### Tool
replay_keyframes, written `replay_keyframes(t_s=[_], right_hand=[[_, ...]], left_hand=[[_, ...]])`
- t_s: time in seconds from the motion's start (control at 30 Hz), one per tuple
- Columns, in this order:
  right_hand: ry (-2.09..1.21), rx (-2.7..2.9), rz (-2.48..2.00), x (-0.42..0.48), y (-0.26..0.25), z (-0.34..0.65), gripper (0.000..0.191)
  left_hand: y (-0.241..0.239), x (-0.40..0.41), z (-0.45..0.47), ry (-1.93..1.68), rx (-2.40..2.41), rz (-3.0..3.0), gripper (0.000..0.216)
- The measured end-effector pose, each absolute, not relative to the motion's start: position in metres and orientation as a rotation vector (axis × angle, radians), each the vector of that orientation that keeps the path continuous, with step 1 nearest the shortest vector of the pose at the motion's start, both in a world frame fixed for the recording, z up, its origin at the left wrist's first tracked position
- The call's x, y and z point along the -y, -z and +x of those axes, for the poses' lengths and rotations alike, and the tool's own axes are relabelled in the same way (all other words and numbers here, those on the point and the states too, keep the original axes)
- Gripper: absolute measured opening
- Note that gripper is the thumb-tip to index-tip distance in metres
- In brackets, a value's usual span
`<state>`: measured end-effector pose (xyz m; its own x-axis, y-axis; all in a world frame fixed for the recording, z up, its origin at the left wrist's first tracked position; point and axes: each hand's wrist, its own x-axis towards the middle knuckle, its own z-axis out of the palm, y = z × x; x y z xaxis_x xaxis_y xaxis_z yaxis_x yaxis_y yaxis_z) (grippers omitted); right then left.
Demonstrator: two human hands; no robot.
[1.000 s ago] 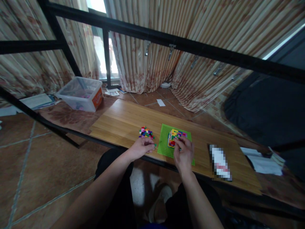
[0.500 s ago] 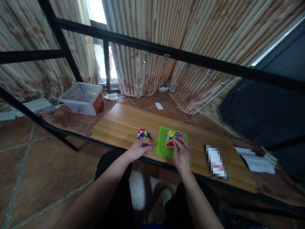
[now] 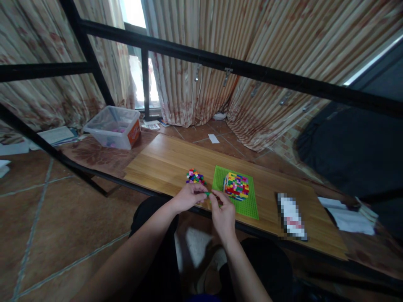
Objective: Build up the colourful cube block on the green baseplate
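Note:
A small green toy brick (image 3: 207, 193) sits between the fingertips of both hands, just left of the baseplate. My left hand (image 3: 188, 197) pinches it from the left. From the other side my right hand (image 3: 223, 209) closes thumb and forefinger on its right end. A block of many-coloured stacked bricks (image 3: 236, 186) stands on the green studded baseplate (image 3: 250, 209). Behind my left hand lies a heap of loose bricks (image 3: 195, 176) in mixed colours.
All this rests on a wooden board (image 3: 166, 155). A clear plastic bin (image 3: 115, 130) stands to the back left. At the right lies a blurred-out flat object (image 3: 292, 216); papers (image 3: 352, 218) lie beyond it. A black metal bar (image 3: 189, 50) crosses ahead.
My right hand has left the stacked block and come left to meet my left hand at the green brick. The view has shifted slightly.

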<state>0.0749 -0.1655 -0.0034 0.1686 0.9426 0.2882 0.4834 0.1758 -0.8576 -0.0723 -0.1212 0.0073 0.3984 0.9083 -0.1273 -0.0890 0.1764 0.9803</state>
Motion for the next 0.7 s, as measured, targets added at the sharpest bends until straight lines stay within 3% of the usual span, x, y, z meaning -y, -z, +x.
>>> replay_keyframes(t_s=[0.23,0.7], right_hand=[[-0.581,1.443,-1.467,0.165,0.0,0.066,0.029],[-0.191,1.642,-1.528,0.162,0.003,0.088,0.034]], left_hand=[[-0.006,0.119,-0.071,-0.914,-0.91,1.253,0.016],[0.003,0.118,-0.067,-0.885,-1.053,1.267,0.009]])
